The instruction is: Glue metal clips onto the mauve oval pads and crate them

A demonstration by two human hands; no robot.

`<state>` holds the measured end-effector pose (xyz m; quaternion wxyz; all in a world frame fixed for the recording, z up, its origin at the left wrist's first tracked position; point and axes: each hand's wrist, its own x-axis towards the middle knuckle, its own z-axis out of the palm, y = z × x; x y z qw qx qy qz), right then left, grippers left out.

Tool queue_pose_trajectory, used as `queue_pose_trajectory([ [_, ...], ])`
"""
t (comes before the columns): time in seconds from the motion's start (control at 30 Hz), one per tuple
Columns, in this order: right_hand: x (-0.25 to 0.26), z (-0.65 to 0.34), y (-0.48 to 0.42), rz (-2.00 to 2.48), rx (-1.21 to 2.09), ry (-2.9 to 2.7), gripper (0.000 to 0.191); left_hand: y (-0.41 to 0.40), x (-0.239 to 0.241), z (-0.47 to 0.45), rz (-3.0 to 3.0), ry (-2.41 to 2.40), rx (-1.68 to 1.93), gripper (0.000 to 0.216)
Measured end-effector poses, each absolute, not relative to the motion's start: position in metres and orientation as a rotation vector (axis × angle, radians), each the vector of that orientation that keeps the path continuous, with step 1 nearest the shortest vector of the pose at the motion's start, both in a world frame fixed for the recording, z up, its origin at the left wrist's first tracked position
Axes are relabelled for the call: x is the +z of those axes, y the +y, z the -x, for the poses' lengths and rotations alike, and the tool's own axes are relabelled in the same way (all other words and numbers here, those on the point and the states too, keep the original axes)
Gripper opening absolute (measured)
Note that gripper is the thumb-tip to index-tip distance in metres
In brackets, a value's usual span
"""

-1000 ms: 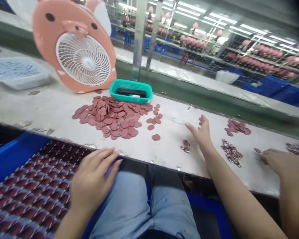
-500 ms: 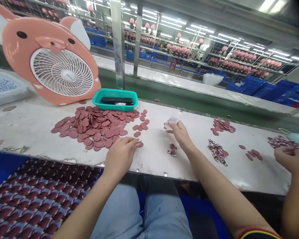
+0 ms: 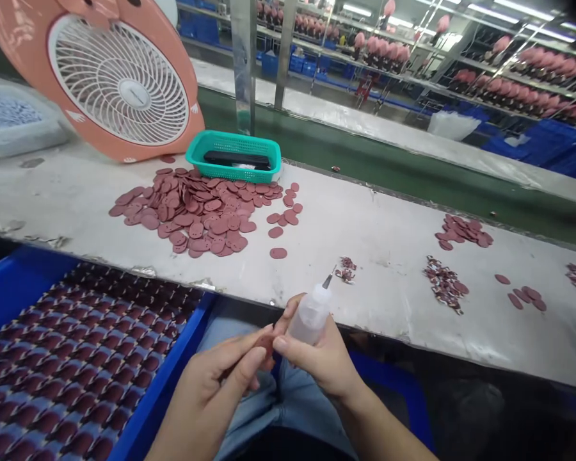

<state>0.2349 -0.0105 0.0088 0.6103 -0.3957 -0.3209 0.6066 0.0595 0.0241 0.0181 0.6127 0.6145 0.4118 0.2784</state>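
Observation:
My right hand is closed around a small translucent squeeze bottle with a thin metal nozzle that points up and away over the bench edge. My left hand is just left of it above my lap. Its fingertips pinch a small dark red oval piece, mostly hidden, right next to the bottle. On the white bench beyond lies a broad heap of the same dark red oval pieces, with a single piece lying nearest my hands.
A pink fan and a teal basket stand behind the heap. A blue tray with rows of dark red pieces sits at lower left. Smaller piles lie to the right. A green conveyor belt runs behind the bench.
Both my hands drew back from the bench to my lap. The right one now holds the squeeze bottle and the left pinches a piece. The other person's hand at right is out of view.

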Motion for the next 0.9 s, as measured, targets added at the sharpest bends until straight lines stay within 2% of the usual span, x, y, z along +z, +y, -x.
queue_pose_trajectory([
  [0.1,0.006,-0.225,-0.016,0.922,1.393,-0.564,0.035,0.015,0.008,-0.057,-1.679,0.923,0.831,0.038],
  [0.23,0.009,-0.205,-0.023,0.928,1.393,-0.27,0.046,0.012,-0.015,-0.064,-1.741,0.897,1.198,0.058],
  [0.37,0.006,-0.193,-0.024,0.925,1.461,-0.227,0.052,0.008,-0.02,-0.073,-1.672,0.882,1.391,0.045],
  [0.53,-0.004,-0.215,-0.033,1.081,1.465,-0.547,0.059,0.003,0.001,-0.075,-1.08,1.062,1.211,0.023],
  [0.63,-0.001,-0.241,-0.048,1.289,1.364,-0.706,0.057,0.005,0.01,-0.073,-0.718,1.056,1.07,0.034],
  [0.73,0.007,-0.259,-0.063,1.421,1.048,-0.818,0.046,0.007,0.014,-0.071,-0.53,0.999,1.021,0.04],
  [0.83,0.012,-0.263,-0.072,1.331,0.789,-0.818,0.04,0.005,0.017,-0.07,-0.431,0.941,0.982,0.047],
  [0.9,0.01,-0.258,-0.076,1.27,0.726,-0.799,0.045,0.002,0.019,-0.07,-0.404,0.908,0.95,0.049],
])
